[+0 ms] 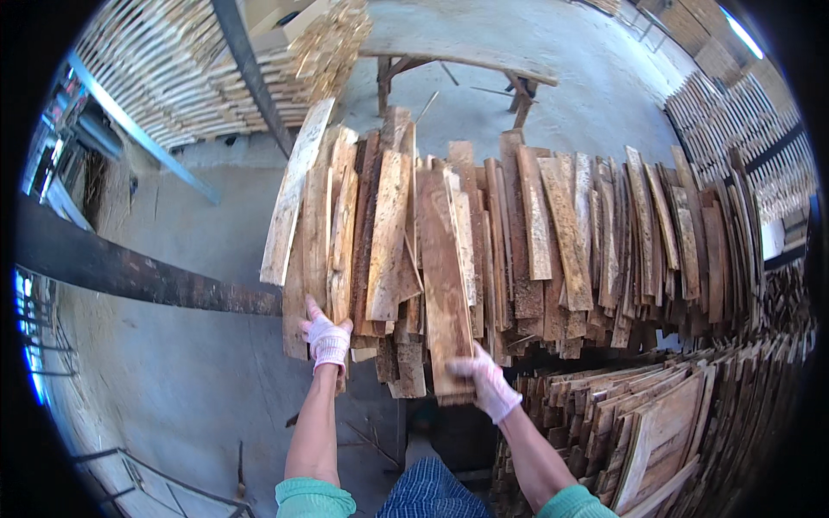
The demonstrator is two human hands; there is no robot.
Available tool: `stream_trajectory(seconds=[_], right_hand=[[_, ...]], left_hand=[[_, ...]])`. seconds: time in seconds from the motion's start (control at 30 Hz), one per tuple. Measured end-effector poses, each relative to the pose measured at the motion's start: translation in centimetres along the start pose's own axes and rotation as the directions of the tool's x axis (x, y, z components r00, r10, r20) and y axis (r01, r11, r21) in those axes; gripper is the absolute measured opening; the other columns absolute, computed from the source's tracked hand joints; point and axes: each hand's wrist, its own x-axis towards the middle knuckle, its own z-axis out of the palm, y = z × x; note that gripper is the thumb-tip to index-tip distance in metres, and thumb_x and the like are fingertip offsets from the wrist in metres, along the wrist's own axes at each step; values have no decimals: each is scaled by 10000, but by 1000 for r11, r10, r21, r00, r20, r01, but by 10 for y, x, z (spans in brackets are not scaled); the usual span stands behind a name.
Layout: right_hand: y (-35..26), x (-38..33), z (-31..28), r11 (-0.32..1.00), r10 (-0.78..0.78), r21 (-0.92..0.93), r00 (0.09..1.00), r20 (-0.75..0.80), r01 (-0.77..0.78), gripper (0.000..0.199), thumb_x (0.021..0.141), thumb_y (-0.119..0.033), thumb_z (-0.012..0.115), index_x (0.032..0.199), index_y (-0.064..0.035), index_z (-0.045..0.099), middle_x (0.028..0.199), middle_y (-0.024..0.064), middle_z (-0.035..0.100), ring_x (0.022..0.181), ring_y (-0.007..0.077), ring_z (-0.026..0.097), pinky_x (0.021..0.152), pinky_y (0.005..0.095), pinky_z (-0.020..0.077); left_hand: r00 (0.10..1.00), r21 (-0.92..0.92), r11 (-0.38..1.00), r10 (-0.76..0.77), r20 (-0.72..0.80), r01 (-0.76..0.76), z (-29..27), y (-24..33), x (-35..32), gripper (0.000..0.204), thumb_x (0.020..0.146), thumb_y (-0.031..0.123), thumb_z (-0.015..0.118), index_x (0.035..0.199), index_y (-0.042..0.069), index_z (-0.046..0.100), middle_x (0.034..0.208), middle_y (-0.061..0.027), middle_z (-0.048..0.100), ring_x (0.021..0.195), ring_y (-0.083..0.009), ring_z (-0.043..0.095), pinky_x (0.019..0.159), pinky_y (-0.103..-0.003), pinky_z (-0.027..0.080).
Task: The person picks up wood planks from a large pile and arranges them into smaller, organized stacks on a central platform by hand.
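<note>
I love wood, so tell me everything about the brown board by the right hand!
The board looks like rough wood: long, flat, narrow, reddish-brown, with darker and paler patches. It lies lengthwise over other planks, slanting slightly. The gloved right hand touches its near end's right edge; whether it's lifted is unclear.

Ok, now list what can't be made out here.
Undermost fingers of the right hand: head view, hidden by the brown board it grips.
Grip of the left hand: head view, hidden by its own back.
Support under the row of boards: head view, mostly hidden by the boards.
Full extent of the green sleeves: head view, cut off by the lower edge.
</note>
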Motion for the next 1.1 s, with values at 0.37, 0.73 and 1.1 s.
stream_trajectory(seconds=[0.37, 0.73, 1.1], right_hand=[[65, -276, -129, 762, -308, -648, 879, -365, -1, 755, 687, -391, 825, 1265, 21, 569, 1202, 225, 605, 1159, 372, 595, 988, 406, 487], [279, -537, -173, 979, -194, -195, 24, -981, -56, 747, 636, -327, 892, 1204, 29, 563, 1200, 221, 544, 1133, 388, 564, 1005, 424, 470], [506, -649, -182, 910, 84, 205, -325, -942, -361, 664, 768, -220, 796, 1338, -62, 493, 1219, 205, 526, 1135, 391, 566, 942, 487, 509]], left_hand=[[834, -792, 610, 439, 333, -5, -51, -20, -35, 620, 877, 111, 699, 1433, 54, 431, 1213, -149, 611, 1027, -256, 646, 882, -401, 570], [344, -539, 772, 633, 693, -335, -5, 44, -314, 814, 940, 489, 654, 1553, 41, 360, 1501, -213, 470, 1324, -341, 497, 1133, -467, 399], [-249, -756, 339, 802, 544, -560, 99, 83, -654, 926, 816, 36, 794, 1562, -61, 256, 1339, -162, 573, 1115, -238, 621, 963, -352, 540]])
